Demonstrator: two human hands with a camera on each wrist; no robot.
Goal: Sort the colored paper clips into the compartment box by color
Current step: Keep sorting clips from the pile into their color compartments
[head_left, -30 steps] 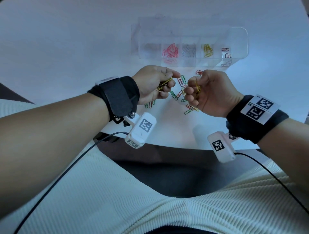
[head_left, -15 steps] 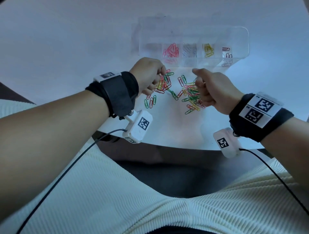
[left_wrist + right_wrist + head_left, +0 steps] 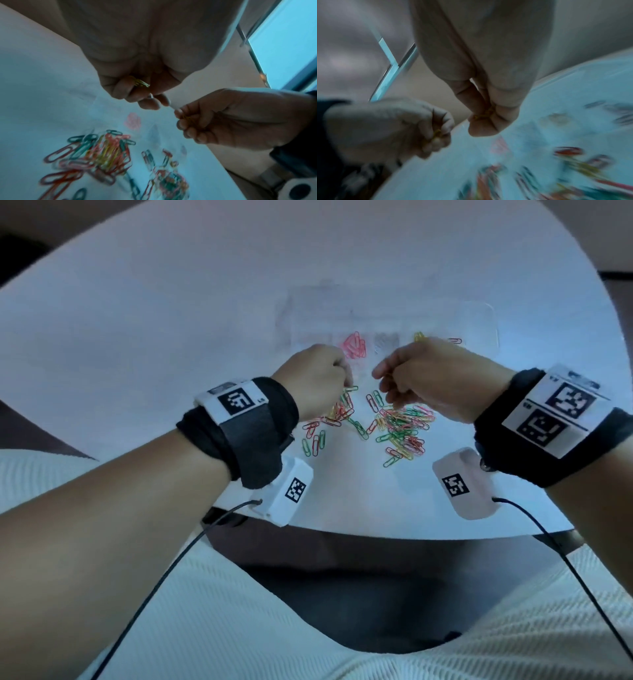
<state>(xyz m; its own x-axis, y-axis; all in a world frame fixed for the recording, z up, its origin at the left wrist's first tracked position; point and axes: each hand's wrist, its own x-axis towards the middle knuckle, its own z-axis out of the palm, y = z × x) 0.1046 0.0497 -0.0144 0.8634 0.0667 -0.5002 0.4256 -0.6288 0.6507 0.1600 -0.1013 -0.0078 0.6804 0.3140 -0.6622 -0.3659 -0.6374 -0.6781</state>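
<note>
A white table [image 3: 137, 320] bears loose colored paper clips [image 3: 400, 426] and a clear, seemingly compartmented box [image 3: 479, 333].

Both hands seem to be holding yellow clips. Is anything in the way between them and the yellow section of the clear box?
Nothing visible blocks the way. The left hand and right hand each pinch yellow clips above the table, and the compartment box lies open just beyond them. The right hand itself hides most of the yellow compartment.

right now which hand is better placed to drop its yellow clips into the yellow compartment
Right. The right hand pinches yellow clips and sits just in front of the yellow compartment of the box. The left hand also grips yellow clips, but sits by the pink ones, further away.
</note>
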